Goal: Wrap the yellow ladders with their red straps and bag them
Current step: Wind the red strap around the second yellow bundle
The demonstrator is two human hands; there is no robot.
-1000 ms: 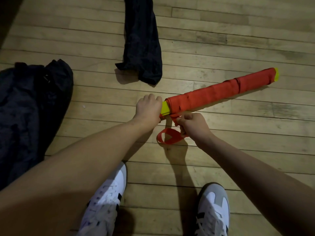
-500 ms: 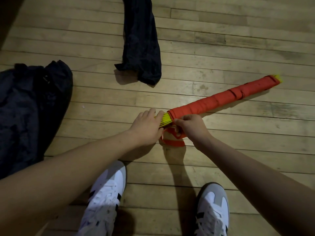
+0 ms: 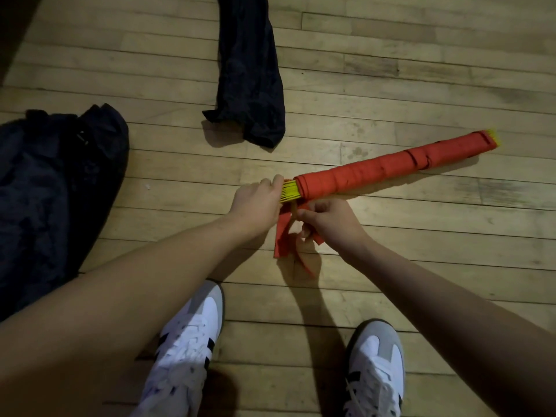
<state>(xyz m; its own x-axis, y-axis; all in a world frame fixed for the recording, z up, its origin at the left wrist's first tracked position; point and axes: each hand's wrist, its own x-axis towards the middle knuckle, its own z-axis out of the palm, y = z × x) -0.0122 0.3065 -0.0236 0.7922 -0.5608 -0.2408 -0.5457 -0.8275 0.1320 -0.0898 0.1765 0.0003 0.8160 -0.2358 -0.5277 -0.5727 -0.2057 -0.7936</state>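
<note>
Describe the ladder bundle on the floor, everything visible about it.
The ladder bundle is a long, slim roll lying on the wooden floor, slanting up to the right. Red strap is wound tightly around nearly its whole length; yellow rung ends stick out at both ends. The left hand holds its near yellow end, while the right hand pinches the loose strap tail that hangs below it.

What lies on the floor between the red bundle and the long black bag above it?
Nothing: the head view shows only bare floor between the bundle and the bag.
</note>
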